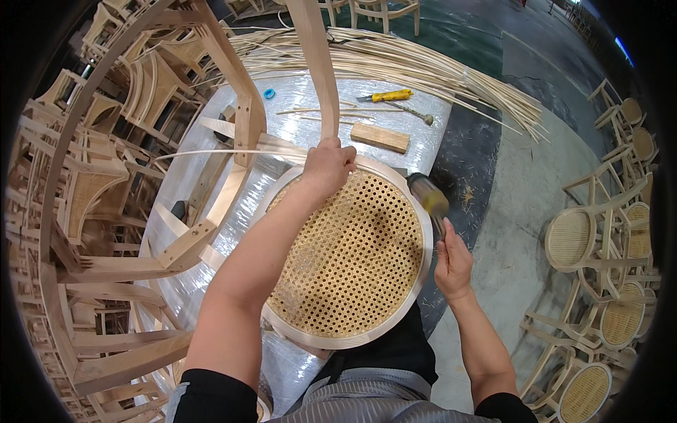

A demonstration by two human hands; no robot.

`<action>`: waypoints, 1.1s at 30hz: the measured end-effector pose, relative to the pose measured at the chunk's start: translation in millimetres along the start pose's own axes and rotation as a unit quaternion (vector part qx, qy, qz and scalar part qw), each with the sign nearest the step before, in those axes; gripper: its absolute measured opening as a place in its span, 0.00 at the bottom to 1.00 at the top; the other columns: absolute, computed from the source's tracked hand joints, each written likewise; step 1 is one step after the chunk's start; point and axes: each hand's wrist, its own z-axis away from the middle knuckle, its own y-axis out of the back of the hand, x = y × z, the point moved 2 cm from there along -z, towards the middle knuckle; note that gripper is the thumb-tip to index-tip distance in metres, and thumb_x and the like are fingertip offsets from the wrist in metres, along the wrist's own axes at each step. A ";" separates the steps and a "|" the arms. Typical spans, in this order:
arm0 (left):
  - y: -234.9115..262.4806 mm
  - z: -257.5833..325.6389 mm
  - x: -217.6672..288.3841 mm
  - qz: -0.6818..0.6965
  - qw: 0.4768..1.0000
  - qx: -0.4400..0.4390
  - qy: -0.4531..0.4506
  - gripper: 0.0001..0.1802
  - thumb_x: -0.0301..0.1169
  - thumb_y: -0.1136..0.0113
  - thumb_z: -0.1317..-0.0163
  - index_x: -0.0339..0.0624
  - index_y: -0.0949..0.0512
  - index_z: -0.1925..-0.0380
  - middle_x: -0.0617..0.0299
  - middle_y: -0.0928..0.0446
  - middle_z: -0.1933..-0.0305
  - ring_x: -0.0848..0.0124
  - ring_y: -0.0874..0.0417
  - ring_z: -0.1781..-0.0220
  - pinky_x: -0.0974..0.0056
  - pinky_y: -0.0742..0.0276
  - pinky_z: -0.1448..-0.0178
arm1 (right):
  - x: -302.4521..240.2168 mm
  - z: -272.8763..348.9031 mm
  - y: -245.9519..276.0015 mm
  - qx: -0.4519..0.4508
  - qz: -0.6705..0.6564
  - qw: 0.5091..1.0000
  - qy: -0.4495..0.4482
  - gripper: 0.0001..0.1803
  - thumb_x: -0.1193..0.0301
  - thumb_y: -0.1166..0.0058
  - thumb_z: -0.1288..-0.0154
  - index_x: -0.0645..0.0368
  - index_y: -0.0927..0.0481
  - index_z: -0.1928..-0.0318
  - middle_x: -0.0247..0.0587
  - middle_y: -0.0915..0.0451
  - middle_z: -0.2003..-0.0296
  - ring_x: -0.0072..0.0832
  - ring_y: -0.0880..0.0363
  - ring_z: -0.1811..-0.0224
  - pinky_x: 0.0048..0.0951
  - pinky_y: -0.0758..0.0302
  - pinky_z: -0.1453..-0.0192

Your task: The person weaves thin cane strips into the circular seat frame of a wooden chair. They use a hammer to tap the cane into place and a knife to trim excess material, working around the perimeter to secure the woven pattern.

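Note:
A round chair seat [352, 261] with a pale wooden rim and woven cane middle lies in front of me, part of a chair frame. My left hand [330, 169] is closed at the seat's far rim, its fingers around the end of a thin rattan strip [211, 151] that runs off to the left. To the right of the rim, my right hand [453, 261] grips a tool with a thick black-and-yellow end [429, 197]. That tool is smeared by motion, so its exact kind is unclear. Its thick end is close to the rim's right edge.
Beyond the seat, a wooden block [379, 138], a yellow utility knife [392, 95] and a blue ring [269, 93] lie on the plastic-wrapped table [303, 92]. Long rattan canes [423, 67] cross its far side. A chair frame [248, 120] rises left; several chairs [570, 238] stand right.

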 end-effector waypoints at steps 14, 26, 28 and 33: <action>-13.9 -0.8 -14.4 0.042 0.998 0.038 0.004 0.09 0.34 0.26 0.37 0.44 0.17 0.66 0.52 0.22 0.58 0.49 0.19 0.47 0.47 0.21 0.44 | 11.0 -24.5 -6.5 -0.198 0.130 0.969 -0.076 0.26 0.78 0.45 0.23 0.60 0.23 0.27 0.55 0.15 0.58 0.46 0.13 0.61 0.38 0.18 0.52; 2.9 13.3 -32.2 0.025 0.999 0.046 -0.013 0.08 0.33 0.28 0.34 0.43 0.17 0.63 0.52 0.21 0.53 0.47 0.20 0.46 0.48 0.22 0.41 | -9.8 -55.8 -19.7 -0.120 0.076 0.990 -0.015 0.28 0.74 0.43 0.23 0.47 0.24 0.25 0.51 0.15 0.58 0.49 0.14 0.59 0.43 0.19 0.53; 7.2 24.1 -41.0 0.003 0.999 0.032 0.031 0.04 0.31 0.31 0.33 0.46 0.16 0.61 0.53 0.21 0.54 0.50 0.21 0.46 0.48 0.23 0.41 | -22.5 -54.0 -21.0 -0.049 -0.006 0.998 0.029 0.27 0.72 0.43 0.22 0.46 0.24 0.25 0.51 0.15 0.59 0.49 0.14 0.59 0.43 0.19 0.52; 0.6 34.6 -44.8 0.003 0.999 0.034 0.016 0.08 0.24 0.36 0.36 0.48 0.15 0.59 0.57 0.22 0.56 0.53 0.21 0.45 0.50 0.24 0.41 | 5.1 -57.0 -28.0 -0.149 0.114 0.982 0.029 0.29 0.75 0.41 0.25 0.47 0.24 0.25 0.47 0.19 0.65 0.45 0.16 0.65 0.43 0.19 0.59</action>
